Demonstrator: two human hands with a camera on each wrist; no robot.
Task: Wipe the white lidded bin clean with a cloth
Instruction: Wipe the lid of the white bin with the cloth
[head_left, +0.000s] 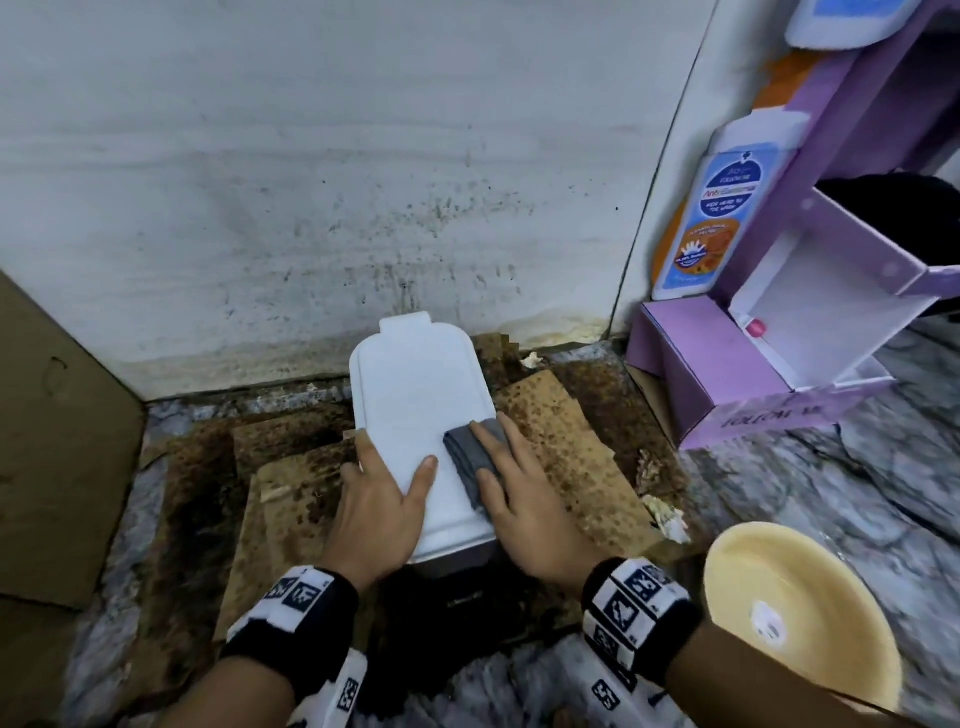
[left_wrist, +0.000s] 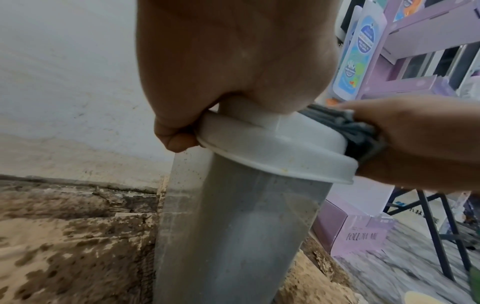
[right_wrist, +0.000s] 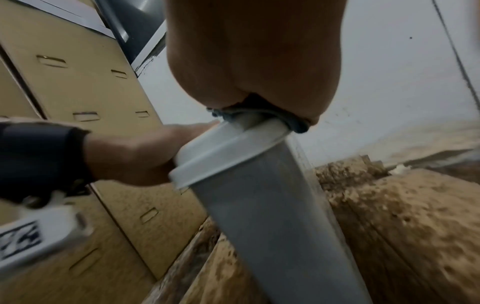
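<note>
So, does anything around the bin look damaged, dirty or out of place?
Yes. The cardboard sheets under the white bin are badly stained, dark, mouldy-looking and crumbling at the edges, with torn scraps lying on the floor. The wall behind is speckled with dark spots low down.

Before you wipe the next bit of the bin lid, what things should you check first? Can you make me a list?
1. Cloth lies on the lid: ok, at its near right part.
2. Right hand presses the cloth flat: ok.
3. Left hand steadies the bin: ok, fingers wrap the lid's left edge.
4. Lid closed: ok, it sits flat on the bin.
5. Path toward the far end of the lid free: ok, nothing lies on it.
6. Lid clean so far: cannot tell; the bin's side shows specks in the left wrist view.
</note>
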